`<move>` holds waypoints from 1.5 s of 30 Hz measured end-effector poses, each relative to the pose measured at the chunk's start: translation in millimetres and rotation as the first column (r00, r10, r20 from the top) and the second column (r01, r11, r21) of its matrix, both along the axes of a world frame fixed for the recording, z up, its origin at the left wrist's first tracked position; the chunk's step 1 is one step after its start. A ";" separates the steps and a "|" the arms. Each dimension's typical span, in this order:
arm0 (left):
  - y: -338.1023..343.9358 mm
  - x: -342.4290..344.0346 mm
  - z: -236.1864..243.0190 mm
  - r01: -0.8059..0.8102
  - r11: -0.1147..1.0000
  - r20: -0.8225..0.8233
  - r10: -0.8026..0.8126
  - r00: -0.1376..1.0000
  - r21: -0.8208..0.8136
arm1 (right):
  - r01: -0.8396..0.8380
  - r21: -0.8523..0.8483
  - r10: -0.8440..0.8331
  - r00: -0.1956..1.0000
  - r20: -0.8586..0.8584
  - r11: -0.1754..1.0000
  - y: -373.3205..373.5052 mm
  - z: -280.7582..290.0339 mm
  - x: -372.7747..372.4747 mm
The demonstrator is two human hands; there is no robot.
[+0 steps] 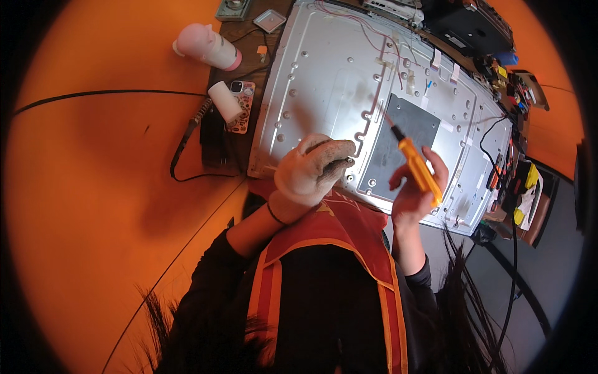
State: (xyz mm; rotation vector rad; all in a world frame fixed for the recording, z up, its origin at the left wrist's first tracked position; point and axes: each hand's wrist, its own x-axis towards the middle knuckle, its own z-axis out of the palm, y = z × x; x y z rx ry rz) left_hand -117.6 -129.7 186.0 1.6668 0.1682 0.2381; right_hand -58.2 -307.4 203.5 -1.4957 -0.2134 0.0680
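A large silver metal back panel (330, 68) of a flat screen lies on a workbench in front of me, with a dark grey square plate (405, 134) near its middle. My left hand (311, 169), in a dirty white work glove, rests on the panel's near edge, fingertips pinched at a small screw spot. My bare right hand (414, 190) holds an orange-handled screwdriver (418, 167) tilted up-left, its tip hovering over the grey plate's left corner. Thin red and white wires (374, 37) run across the panel's top.
A pink-capped white bottle (205, 47), a white cylinder (224, 101) and a phone in a patterned case (242, 106) lie left of the panel. A soldering iron with a black cord (187, 137) hangs off the bench's left edge. Tools and cables (517, 162) crowd the right side. The floor is orange.
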 end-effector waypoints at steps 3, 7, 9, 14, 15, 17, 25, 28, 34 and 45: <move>4.3 -1.4 -1.4 -0.027 0.940 0.071 0.003 0.997 0.340 | 0.126 -0.035 -0.124 0.991 0.040 0.991 -9.6 7.0 -13.2; 6.0 -3.8 0.6 -0.032 0.926 0.035 0.020 0.999 0.377 | 0.073 -0.078 -0.066 0.995 0.081 0.994 -20.3 18.1 -20.5; 4.0 -1.8 -0.4 -0.081 0.946 0.041 0.072 0.997 0.314 | 0.103 -0.040 -0.100 0.992 0.075 0.994 -20.3 23.2 -22.8; 7.8 -6.8 1.2 -0.037 0.925 0.022 0.030 0.999 0.378 | 0.172 -0.177 -0.167 0.985 0.041 0.969 -17.0 33.5 -26.5; 7.7 -7.3 1.4 -0.038 0.926 0.017 0.033 0.999 0.375 | 0.179 -0.182 -0.169 0.983 0.066 0.967 -16.4 33.8 -26.4; 7.6 -7.1 1.4 -0.038 0.929 0.018 0.034 0.999 0.369 | 0.159 -0.071 -0.156 0.987 0.038 0.985 -15.6 31.7 -24.6; 10.2 -3.4 3.6 -0.065 0.817 0.105 0.005 0.994 0.573 | 0.082 -0.175 -0.057 0.988 0.144 0.981 -22.3 25.4 -20.0; 15.6 -0.4 3.9 -0.028 0.665 0.100 -0.071 0.992 0.747 | 0.034 -0.289 0.072 0.935 0.347 0.957 -23.2 21.3 -11.7; 20.3 3.8 6.0 0.191 0.650 -0.100 -0.175 0.979 0.736 | -0.176 -0.484 0.408 0.807 0.427 0.857 -20.8 0.8 5.3; 10.7 5.7 2.8 0.059 0.892 -0.144 0.007 0.990 0.448 | 0.031 -0.205 -0.021 0.999 0.049 0.978 -13.8 -15.4 -16.0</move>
